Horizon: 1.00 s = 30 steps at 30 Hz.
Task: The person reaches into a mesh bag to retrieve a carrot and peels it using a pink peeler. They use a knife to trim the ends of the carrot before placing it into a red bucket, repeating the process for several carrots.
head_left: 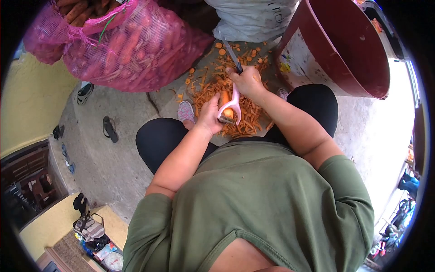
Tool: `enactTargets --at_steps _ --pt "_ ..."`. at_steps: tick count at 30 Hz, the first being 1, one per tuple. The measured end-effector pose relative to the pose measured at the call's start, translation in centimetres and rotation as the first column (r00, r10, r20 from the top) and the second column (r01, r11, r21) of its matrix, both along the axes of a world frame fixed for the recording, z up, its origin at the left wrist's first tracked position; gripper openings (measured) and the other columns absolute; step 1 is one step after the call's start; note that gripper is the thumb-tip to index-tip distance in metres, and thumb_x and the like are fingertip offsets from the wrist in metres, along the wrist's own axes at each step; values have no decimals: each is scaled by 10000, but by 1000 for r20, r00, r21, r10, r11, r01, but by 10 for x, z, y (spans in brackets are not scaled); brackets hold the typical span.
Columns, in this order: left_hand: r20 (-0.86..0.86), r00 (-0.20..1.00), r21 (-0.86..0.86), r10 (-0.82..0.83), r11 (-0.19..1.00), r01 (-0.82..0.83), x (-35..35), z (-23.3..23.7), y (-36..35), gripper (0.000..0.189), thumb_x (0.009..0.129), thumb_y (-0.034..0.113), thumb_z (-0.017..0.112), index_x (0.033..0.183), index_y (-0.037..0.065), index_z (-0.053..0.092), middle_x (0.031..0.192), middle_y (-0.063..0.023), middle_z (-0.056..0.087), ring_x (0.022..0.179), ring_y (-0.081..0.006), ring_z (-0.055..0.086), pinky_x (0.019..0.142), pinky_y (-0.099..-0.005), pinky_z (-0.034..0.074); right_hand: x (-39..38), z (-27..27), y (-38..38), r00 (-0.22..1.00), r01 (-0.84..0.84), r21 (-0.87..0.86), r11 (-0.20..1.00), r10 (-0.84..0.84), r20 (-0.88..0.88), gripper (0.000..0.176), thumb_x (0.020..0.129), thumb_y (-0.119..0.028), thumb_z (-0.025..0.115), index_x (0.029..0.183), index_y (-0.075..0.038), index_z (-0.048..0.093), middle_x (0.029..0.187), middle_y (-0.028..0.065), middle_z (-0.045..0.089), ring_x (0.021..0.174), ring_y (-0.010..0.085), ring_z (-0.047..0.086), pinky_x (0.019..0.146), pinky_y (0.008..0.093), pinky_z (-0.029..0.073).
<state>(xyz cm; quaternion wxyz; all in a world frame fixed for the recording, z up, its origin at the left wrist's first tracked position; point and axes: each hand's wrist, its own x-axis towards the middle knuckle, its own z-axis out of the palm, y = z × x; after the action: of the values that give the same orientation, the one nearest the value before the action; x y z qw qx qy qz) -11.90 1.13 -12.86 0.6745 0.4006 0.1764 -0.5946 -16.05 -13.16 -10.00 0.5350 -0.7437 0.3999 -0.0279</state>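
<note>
The left hand (209, 113) was closed around a carrot (224, 99), fingers wrapped about its lower part so that the orange upper end stood clear above the thumb. Just to the right of it, the right hand (248, 81) was clenched on the handle of a pink peeler (235, 101), whose forked head reached down from that hand and lay against the carrot close to the left fingers. A dark, narrow blade (232, 55) stuck out beyond the right hand's knuckles, away from the body. It looked like a knife held in the same grip, though the view was too small to be sure. Beneath and around both hands a heap of orange peelings (209, 89) and cut carrot ends covered the concrete floor (118, 158) between the person's knees. A grey and pink shoe (185, 110) sat just left of the left hand. Farther out beyond the left hand a bulging pink mesh sack (131, 45) full of carrots lay on the floor. Beyond the right hand stood a large dark red tub (349, 50), tilted with its open side showing, and a white sack (253, 18) rested between the tub and the mesh sack. A black sandal (109, 129) lay well off to the left of the left arm.
</note>
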Motion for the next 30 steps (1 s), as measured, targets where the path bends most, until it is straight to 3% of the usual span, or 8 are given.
enactTargets --at_steps 5,9,12,18,22,24,26,30 --pt "114 992 10 -52 999 52 -2 -1 5 273 871 315 365 916 78 493 811 -53 526 717 -166 525 641 -340 449 5 -17 -44 984 146 -96 985 -155 -90 384 724 -392 561 693 -11 584 607 148 574 625 252 588 601 345 436" --pt "48 998 -9 -30 999 31 0 3 3 269 850 314 404 955 78 482 843 -70 526 705 -202 542 613 -351 476 1 1 -10 997 -68 -236 969 59 -45 397 718 -412 556 689 -19 601 598 149 575 620 257 588 595 352 437" --pt "96 994 -47 -60 997 64 -3 -3 7 267 843 306 419 961 75 480 847 -63 521 734 -194 542 628 -351 478 3 -11 -35 982 161 -169 972 -175 -71 415 714 -418 559 706 -4 592 655 162 584 644 277 585 605 353 436" --pt "-28 999 -82 -43 996 41 -3 -1 7 248 836 276 436 974 73 468 812 -61 525 717 -193 542 607 -349 473 -3 14 0 998 -52 -65 997 50 -36 340 706 -388 585 742 -52 618 657 139 584 642 235 589 622 341 440" --pt "48 993 -39 -109 993 111 -7 -7 10 251 836 291 441 958 75 475 802 -68 526 686 -193 540 589 -339 463 6 -11 -30 963 140 -209 968 -183 -198 350 719 -414 556 741 -73 631 671 141 596 673 257 593 627 350 444" --pt "-1 991 -16 -130 991 130 -5 -4 12 248 837 299 435 940 80 487 797 -70 528 676 -195 541 565 -341 461 4 -27 -60 951 259 -192 947 -284 -120 412 729 -424 538 785 -22 610 716 145 604 696 264 594 640 367 444" --pt "26 990 43 -136 990 135 -6 7 12 256 840 308 424 934 80 493 794 -72 529 664 -198 542 551 -345 460 5 -34 -59 962 196 -250 948 -236 -141 402 728 -412 542 773 -18 608 706 143 602 703 274 590 640 359 442" --pt "24 994 60 -106 993 105 -5 -2 10 303 849 341 389 965 75 475 796 -83 531 647 -207 543 538 -352 462 -2 6 -2 987 -103 -109 989 88 -133 377 695 -410 583 777 -43 612 705 171 584 732 287 581 666 357 438"
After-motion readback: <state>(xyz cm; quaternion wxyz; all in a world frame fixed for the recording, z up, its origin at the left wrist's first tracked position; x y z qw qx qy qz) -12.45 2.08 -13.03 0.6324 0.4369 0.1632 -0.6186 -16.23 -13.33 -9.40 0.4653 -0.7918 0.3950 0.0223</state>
